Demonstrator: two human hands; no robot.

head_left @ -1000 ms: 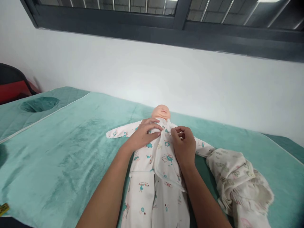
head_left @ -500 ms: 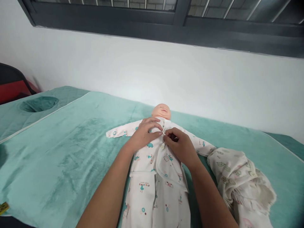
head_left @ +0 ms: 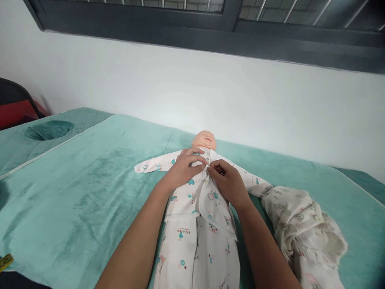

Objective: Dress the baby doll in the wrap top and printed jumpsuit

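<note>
Pinching shirt (head_left: pixel 180 204) front edge: right hand (head_left: pixel 225 174), thumb against fingers. Left hand (head_left: pixel 184 167) rests on its chest, thumb near fingertip; can't tell if it nips cloth. Best, I'd say: left anchors, right works by fingertips, layers flat, no tugging. Layout: bed (head_left: pixel 75 192) under everything; shirt on the doll, beneath both palms, hem nearer the camera; bundle (head_left: pixel 300 220) touching one cuff; doll's head (head_left: pixel 205 139) just past the fingers, near bed's wall edge.

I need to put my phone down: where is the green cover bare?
Widest on the green cover, left of the left forearm; also right of the bundled cloth. Crowded: mid-cover, with the left hand and right hand at the doll's shirt.
</note>
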